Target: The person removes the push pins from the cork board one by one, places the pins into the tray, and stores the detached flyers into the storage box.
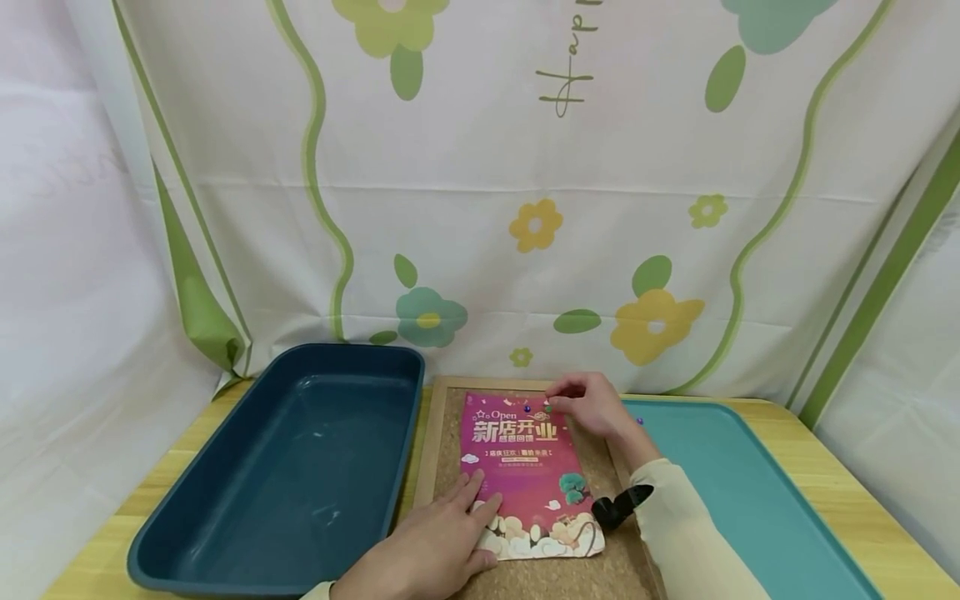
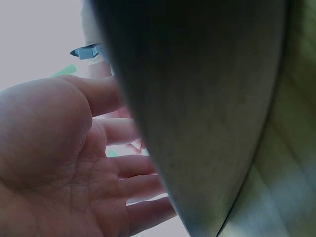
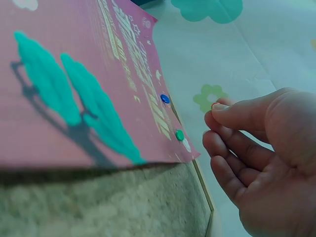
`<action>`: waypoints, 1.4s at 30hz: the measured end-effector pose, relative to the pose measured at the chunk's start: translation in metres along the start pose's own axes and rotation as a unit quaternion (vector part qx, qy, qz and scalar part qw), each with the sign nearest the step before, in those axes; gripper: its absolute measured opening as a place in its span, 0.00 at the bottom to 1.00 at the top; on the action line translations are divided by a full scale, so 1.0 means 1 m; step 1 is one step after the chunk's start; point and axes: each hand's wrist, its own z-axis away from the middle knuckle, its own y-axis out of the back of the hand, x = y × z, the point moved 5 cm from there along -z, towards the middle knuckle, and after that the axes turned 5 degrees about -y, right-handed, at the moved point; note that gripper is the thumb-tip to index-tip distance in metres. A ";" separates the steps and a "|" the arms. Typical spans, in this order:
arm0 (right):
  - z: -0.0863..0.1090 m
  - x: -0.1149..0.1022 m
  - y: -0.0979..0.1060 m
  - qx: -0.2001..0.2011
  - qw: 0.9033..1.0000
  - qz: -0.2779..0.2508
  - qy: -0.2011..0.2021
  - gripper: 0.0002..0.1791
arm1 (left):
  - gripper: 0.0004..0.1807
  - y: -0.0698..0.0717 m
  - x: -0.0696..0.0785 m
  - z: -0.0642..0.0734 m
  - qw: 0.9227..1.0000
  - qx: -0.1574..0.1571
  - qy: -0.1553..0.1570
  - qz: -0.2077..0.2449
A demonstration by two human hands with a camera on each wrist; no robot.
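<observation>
A magenta poster point(image 1: 525, 492) with gold lettering lies on a cork board point(image 1: 622, 575). My left hand point(image 1: 431, 542) rests on the poster's lower left, its fingers spread and straight. Near the poster's top right corner, my right hand point(image 1: 596, 408) pinches a small red thumbtack point(image 3: 216, 105) between thumb and index finger; mostly its rim shows. A blue thumbtack point(image 3: 165, 98) and a green thumbtack point(image 3: 179, 135) sit in the upper part of the poster, close to those fingertips. In the left wrist view, the board's edge hides the left fingertips point(image 2: 158, 185).
A deep dark blue tub point(image 1: 277, 492) stands left of the board. To the right lies a teal tray point(image 1: 720, 467), with a small purple tack point(image 1: 640, 421) near its left edge. Behind the wooden table point(image 1: 847, 467) hangs a flowered curtain point(image 1: 465, 250).
</observation>
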 end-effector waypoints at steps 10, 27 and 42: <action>0.010 0.006 0.016 0.006 1.000 -0.019 0.003 0.09 | 0.37 0.000 0.001 -0.001 1.000 0.000 -0.001 0.006; 0.023 0.024 0.044 0.030 0.999 -0.028 0.020 0.11 | 0.37 0.000 0.003 -0.003 1.000 -0.001 -0.007 0.007; 0.023 0.044 0.063 0.054 0.998 -0.025 -0.010 0.14 | 0.37 0.000 0.000 -0.001 1.000 0.000 -0.002 0.004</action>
